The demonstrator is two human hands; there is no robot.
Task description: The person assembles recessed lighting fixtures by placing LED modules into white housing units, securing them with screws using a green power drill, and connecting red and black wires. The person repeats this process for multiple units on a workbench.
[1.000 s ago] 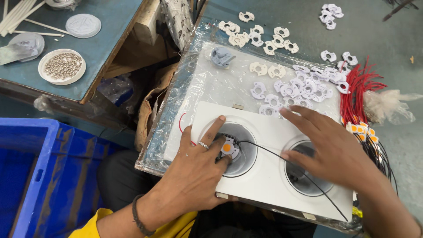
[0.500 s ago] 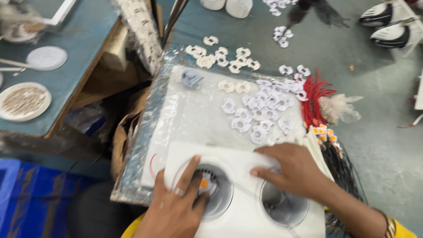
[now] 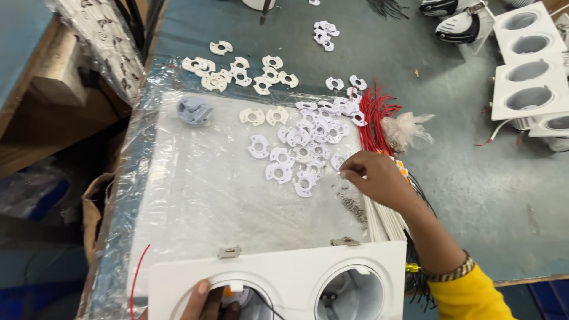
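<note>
Largest: plastic-wrapped white board point(image 3: 195, 195) across the grey-green table point(image 3: 474, 172), clear film crinkled at its edges. Nearest, a white twin-hole downlight housing point(image 3: 284, 281), two round openings, two metal clips on its far edge. Three more white housings point(image 3: 524, 65) stacked far right. Red wire bundle point(image 3: 373, 115) beside a clear crumpled bag point(image 3: 406, 130). White ring brackets point(image 3: 302, 139) heaped, too many to count. Right hand point(image 3: 376, 178) pinching among small screws point(image 3: 354, 206). Left hand point(image 3: 207, 302) inside left opening; grip cannot be told.

White twin-hole lamp housing point(image 3: 284, 275) lies flat near heaped white ring clips point(image 3: 305, 142).
</note>
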